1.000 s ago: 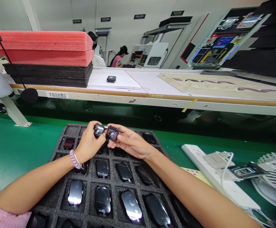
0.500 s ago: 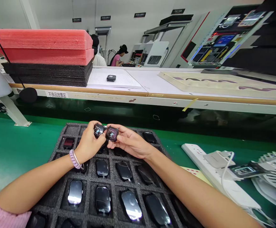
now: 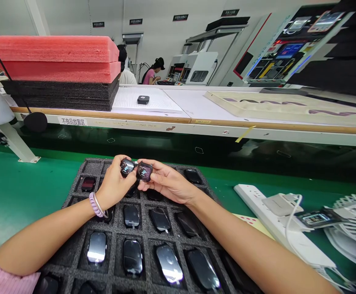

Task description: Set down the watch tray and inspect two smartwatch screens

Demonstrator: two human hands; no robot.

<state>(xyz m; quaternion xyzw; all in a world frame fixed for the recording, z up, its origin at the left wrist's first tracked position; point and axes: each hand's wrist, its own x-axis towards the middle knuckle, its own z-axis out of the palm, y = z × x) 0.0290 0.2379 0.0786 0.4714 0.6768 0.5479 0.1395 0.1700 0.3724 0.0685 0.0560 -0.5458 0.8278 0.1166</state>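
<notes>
Above the far part of a dark foam tray (image 3: 114, 267), my two hands hold a pair of dark smartwatch bodies side by side. My left hand (image 3: 116, 179) grips the left smartwatch (image 3: 127, 167) between thumb and fingers. The right smartwatch (image 3: 144, 171) is pinched in my right hand (image 3: 168, 181). Both screens are lit with a small pale pattern and face me; their inner edges nearly touch. More watch bodies, such as one with a bright reflection (image 3: 97, 247), lie screen up in the tray's square pockets below. My forearms hide some pockets.
A white power strip (image 3: 288, 228) with cables and a white fan (image 3: 349, 232) are at right. Along the back runs a shelf (image 3: 178, 120) bearing red foam (image 3: 55, 49), paper, a black square device (image 3: 143, 100) and a cream tray (image 3: 223, 107). Two people sit beyond.
Almost nothing differs. Both hands keep hold of the two smartwatches in the same place, and the view has shifted very slightly.
</notes>
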